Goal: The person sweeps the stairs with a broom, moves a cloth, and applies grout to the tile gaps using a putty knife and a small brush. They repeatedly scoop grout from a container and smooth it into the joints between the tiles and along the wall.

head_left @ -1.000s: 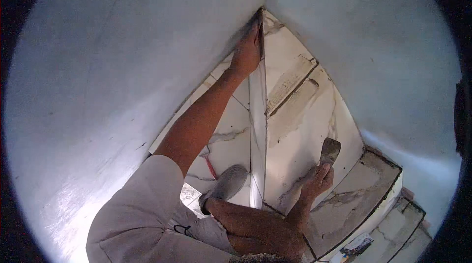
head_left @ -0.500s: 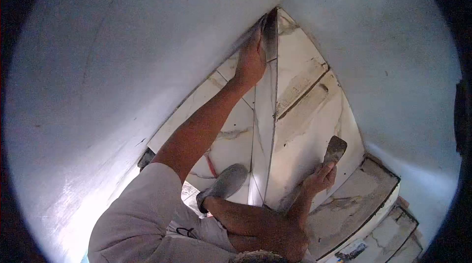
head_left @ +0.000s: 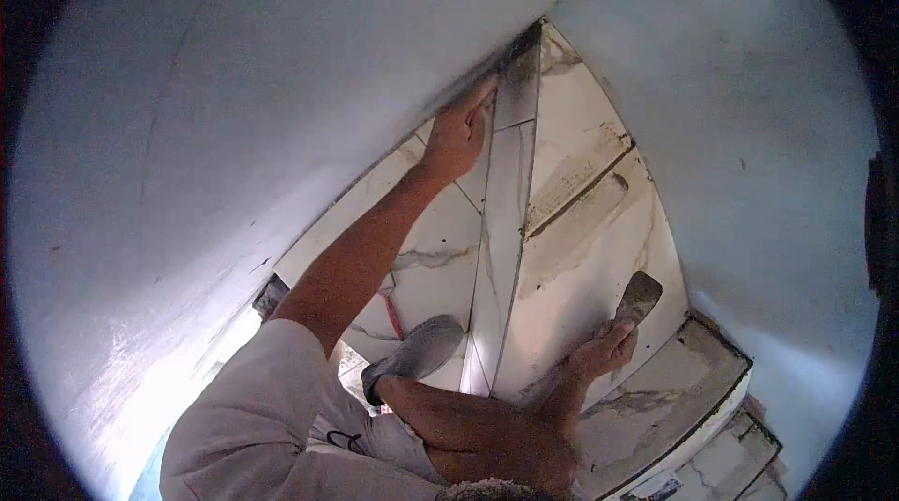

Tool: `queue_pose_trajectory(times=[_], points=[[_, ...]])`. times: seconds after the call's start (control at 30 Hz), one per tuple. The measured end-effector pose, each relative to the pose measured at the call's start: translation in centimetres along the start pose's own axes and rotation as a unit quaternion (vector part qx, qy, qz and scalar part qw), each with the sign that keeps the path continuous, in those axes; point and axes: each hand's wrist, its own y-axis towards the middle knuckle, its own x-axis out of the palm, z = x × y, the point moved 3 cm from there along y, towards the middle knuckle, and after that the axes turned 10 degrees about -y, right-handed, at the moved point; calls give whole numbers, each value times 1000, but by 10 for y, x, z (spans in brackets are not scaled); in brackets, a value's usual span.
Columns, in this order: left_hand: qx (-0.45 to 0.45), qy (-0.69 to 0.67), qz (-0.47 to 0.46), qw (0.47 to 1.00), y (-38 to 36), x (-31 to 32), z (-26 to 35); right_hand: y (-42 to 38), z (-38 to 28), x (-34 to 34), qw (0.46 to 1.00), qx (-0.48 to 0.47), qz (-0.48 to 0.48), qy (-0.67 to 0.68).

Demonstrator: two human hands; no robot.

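My left hand (head_left: 461,134) is at the narrow upper end of the marbled tiles (head_left: 581,267), where they meet the left wall. Its forefinger is stretched out toward the dark corner (head_left: 521,51), and no object shows in it. Lower right, my right hand (head_left: 604,349) grips a flat, broad-bladed scraper (head_left: 641,297), its grey, smeared blade pointing up above a tile. Brown residue marks the tile joints and patches of the surface.
Pale walls (head_left: 234,80) rise on both sides. My shoe (head_left: 431,346) rests on the tiles beside a red-handled tool (head_left: 391,312). Stepped, dirty tile edges (head_left: 679,384) descend at the lower right.
My left hand has drawn back from the corner, down and to the left, uncovering the dark-stained tile there. My right hand still holds the scraper, nearly in the same place. The view has shifted slightly.
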Motion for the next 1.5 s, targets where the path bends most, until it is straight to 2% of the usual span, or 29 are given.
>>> queue_pose_trajectory(times=[0.03,0.1,0.13,0.17,0.2,0.27,0.3,0.37,0.4,0.47,0.53,0.6,0.67,0.73,0.8,0.87,0.9,0.97,1.0,1.07,1.1,1.23,1.3,1.37,1.43,1.5], points=[[7,15,62,998,3,3,8,0,3,-2,1000,-1,-2,-2],[15,24,124,992,13,14,18,4,11,-7,998,-26,-48,-16],[73,32,153,985,24,19,21,4,11,-4,998,-30,-45,-18],[130,43,183,974,33,23,24,3,10,0,999,-30,6,-16],[131,41,184,973,40,29,22,3,9,0,998,-27,56,-13],[92,10,194,977,51,37,16,4,14,-4,1000,-13,23,13],[94,9,192,977,54,36,18,4,15,-4,999,2,-12,37],[-28,-5,108,994,59,33,13,5,13,-7,1000,-4,-17,13],[-28,-4,104,994,56,27,11,5,12,-7,1000,-11,-24,-12],[1,31,13,999,45,16,5,6,12,-7,998,-39,-20,-49],[16,-5,6,1000,27,5,-2,8,11,-5,994,-69,-12,-79],[30,-42,-1,999,18,3,1,6,11,-4,998,-37,-46,-1],[54,27,73,995,15,0,10,3,2,-2,998,-40,-41,6],[82,52,103,990,29,10,17,3,1,-4,998,-43,-37,10],[112,75,132,982,44,20,20,6,11,-7,998,-41,5,-52],[6,14,89,996,57,27,12,8,24,-8,1000,-15,-15,1],[7,14,89,996,59,24,5,9,29,-8,998,14,-36,52],[60,-32,14,998,55,14,-9,6,11,-7,999,4,-22,45],[61,-30,15,998,45,6,-6,5,4,-5,999,-6,-10,39],[-61,9,-54,997,11,-5,2,7,16,-9,999,-29,-18,5],[-58,13,-50,997,6,-7,3,8,15,-8,998,-54,-23,-31],[-38,71,74,994,10,1,8,7,14,-9,998,-63,-28,-9],[-44,69,113,990,30,14,9,4,13,-8,1000,-15,-13,12],[7,26,157,987,46,23,1,3,9,-7,1000,-8,-20,8],[-4,3,135,991,58,21,10,5,14,-10,1000,0,-25,2],[-17,-21,111,993,61,17,15,7,29,-13,997,68,-40,-14]])
